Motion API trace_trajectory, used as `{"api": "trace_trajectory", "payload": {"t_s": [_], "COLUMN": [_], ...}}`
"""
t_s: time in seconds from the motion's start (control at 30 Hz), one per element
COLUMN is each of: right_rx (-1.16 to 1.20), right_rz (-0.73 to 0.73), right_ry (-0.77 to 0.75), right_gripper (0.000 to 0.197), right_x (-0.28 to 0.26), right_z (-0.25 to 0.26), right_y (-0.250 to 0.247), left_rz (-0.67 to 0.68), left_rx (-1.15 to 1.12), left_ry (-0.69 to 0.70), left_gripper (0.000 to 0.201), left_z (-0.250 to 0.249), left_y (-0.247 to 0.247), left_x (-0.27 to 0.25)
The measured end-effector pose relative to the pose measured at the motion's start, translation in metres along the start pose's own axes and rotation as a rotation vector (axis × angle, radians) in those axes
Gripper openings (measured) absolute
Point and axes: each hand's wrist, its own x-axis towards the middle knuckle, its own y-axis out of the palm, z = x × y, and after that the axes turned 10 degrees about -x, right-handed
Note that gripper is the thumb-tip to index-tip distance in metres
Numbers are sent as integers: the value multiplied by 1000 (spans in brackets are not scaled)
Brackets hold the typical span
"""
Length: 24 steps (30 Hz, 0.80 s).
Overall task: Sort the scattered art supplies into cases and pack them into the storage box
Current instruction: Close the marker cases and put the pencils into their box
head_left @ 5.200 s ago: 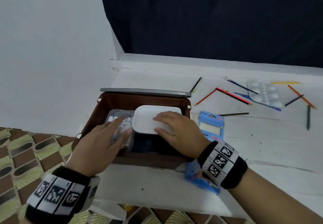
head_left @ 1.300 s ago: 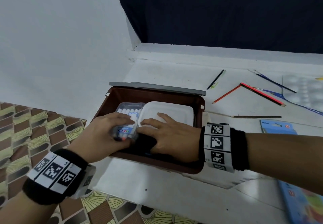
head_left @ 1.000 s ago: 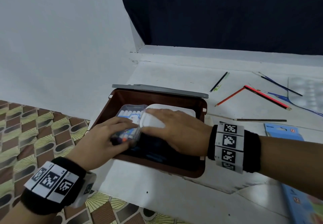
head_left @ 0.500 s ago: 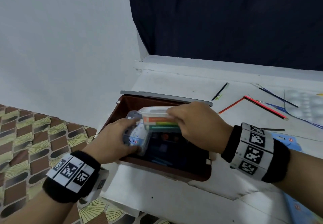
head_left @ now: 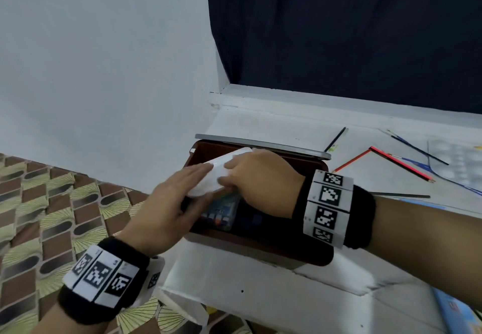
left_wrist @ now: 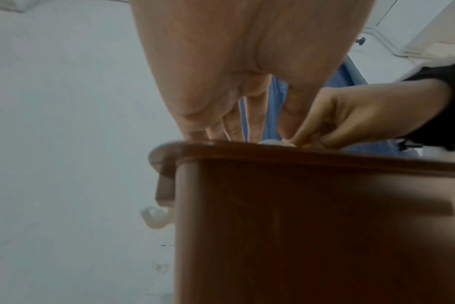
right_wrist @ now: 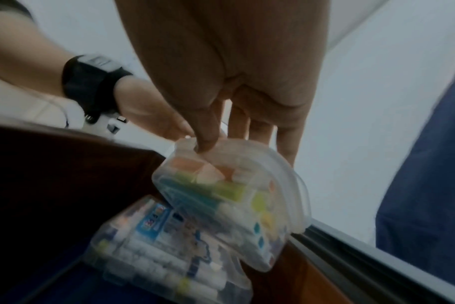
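A brown storage box (head_left: 263,251) stands on the white ledge. My right hand (head_left: 227,173) grips a white-lidded clear case (head_left: 208,180) with coloured pieces inside and holds it tilted on edge above the box's left half. In the right wrist view my thumb presses the case (right_wrist: 229,195) at its rim. My left hand (head_left: 198,185) lies with straight fingers against the case's lid. A clear marker case (head_left: 221,211) lies in the box under the tilted one, also seen as the marker case (right_wrist: 169,246). The left wrist view shows the box wall (left_wrist: 299,226) and both hands above it.
The grey box lid (head_left: 260,143) lies behind the box. Red pencils (head_left: 399,164), a black pencil (head_left: 335,139), thin brushes and a clear palette (head_left: 459,161) lie scattered at the right. A blue pack (head_left: 456,310) sits bottom right. A wall and patterned floor (head_left: 52,203) lie left.
My right hand lifted the white-lidded case from flat and tipped it on edge leftward. My left hand let go of the marker case, which now lies in the box, and moved onto the white lid.
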Motion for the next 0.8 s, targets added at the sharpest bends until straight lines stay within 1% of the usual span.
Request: {"api": "trace_trajectory", "payload": {"t_s": [0.03, 0.1, 0.17, 0.3, 0.37, 0.4, 0.5, 0.57, 0.63, 0.7, 0.8], "right_rx": [-6, 11, 19, 107, 136, 167, 256, 245, 202, 131, 70], "right_rz": [24, 71, 73, 41, 47, 77, 240, 337, 409, 424, 431], "right_ry": [13, 33, 65, 201, 213, 207, 155, 120, 114, 129, 159], "right_gripper": [25, 22, 22, 25, 22, 21, 18, 17, 21, 26, 38], "right_x": [-2, -6, -11, -29, -42, -48, -60, -64, -64, -63, -61], "right_z": [-1, -4, -8, -18, -23, -25, -28, -25, -20, -17, -20], "right_y": [2, 9, 12, 3, 0, 1, 13, 24, 36, 45, 52], "left_rz": [54, 131, 157, 203, 196, 182, 156, 122, 83, 72, 117], "left_rx": [44, 147, 216, 348, 361, 350, 316, 336, 363, 359, 317], "left_ry": [-5, -14, 6, 41, 48, 38, -56, -95, -112, -94, 1], "left_gripper": [57, 59, 58, 55, 55, 55, 56, 59, 63, 62, 58], "left_z": [3, 7, 10, 9, 8, 6, -8, -16, -21, -20, -11], "left_y": [3, 6, 5, 0, -2, -3, -1, 4, 9, 11, 17], "left_x": [0, 2, 6, 8, 5, 3, 0, 1, 5, 10, 13]}}
